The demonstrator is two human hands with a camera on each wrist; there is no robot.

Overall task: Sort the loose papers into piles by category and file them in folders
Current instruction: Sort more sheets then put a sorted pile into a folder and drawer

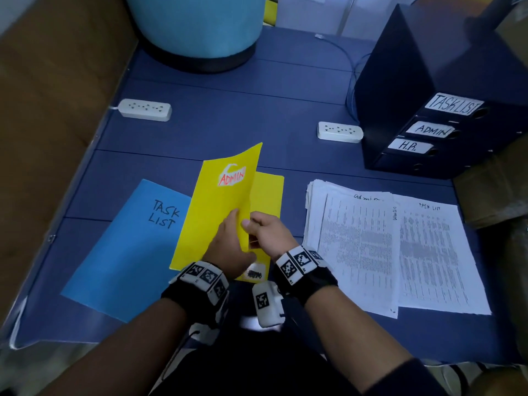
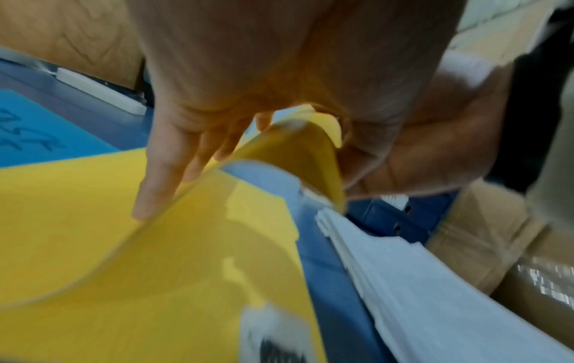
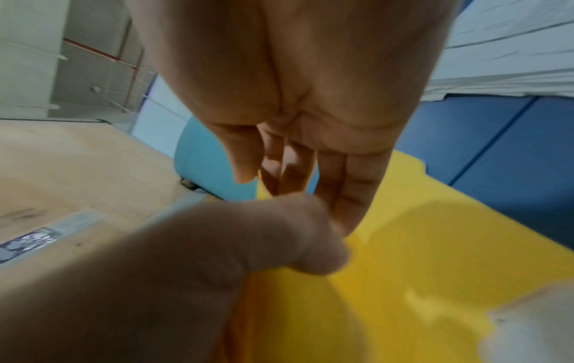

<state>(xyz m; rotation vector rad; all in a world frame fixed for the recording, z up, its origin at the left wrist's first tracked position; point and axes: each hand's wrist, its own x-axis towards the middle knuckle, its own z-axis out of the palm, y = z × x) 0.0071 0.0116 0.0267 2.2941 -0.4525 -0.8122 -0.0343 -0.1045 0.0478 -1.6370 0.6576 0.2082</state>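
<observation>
A yellow folder [image 1: 217, 201] marked ADMIN lies in the middle of the blue table [image 1: 228, 124], its front cover raised and bowed. My left hand [image 1: 228, 238] lays straight fingers [image 2: 155, 191] flat on the cover's outer face. My right hand [image 1: 257, 230] pinches the cover's free edge, thumb on top and fingers behind it. To the right lie two stacks of printed sheets, one headed Admin [image 1: 357, 247] and one headed Task List [image 1: 434, 252]. A blue folder [image 1: 128, 247] marked TASK LIST lies to the left. What sits inside the yellow folder is hidden.
A dark file box [image 1: 428, 95] with TASKLIST, ADMIN and H.R. labels stands at the back right. Two white power strips [image 1: 145, 110] [image 1: 340, 132] lie farther back. A blue drum [image 1: 197, 27] stands at the far edge, and cardboard [image 1: 43, 110] lines the left side.
</observation>
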